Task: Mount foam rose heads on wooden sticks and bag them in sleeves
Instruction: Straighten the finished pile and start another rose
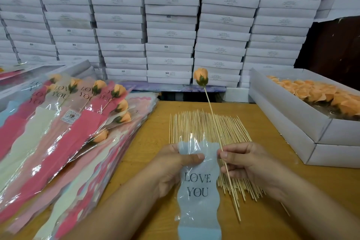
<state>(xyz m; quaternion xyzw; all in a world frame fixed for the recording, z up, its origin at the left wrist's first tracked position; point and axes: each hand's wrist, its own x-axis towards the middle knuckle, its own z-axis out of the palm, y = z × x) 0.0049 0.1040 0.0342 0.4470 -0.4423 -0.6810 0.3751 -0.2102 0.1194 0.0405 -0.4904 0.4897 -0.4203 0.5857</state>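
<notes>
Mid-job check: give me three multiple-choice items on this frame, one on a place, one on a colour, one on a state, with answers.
1. Where is the open box of loose rose heads? A) right of the stick pile B) on the bagged roses C) under the sleeve
2. What colour is the sleeve in the left hand? A) red B) pale blue C) green
3. The rose on the stick held by the right hand is: A) sleeved B) unsleeved C) headless

Answers: 1 A, the box sits at the table's right. 2 B, blue with LOVE YOU print. 3 B, the stick is beside the sleeve.

sleeve (pixel 198 191) bottom cut off, box labels (pixel 227 19) unreadable
</notes>
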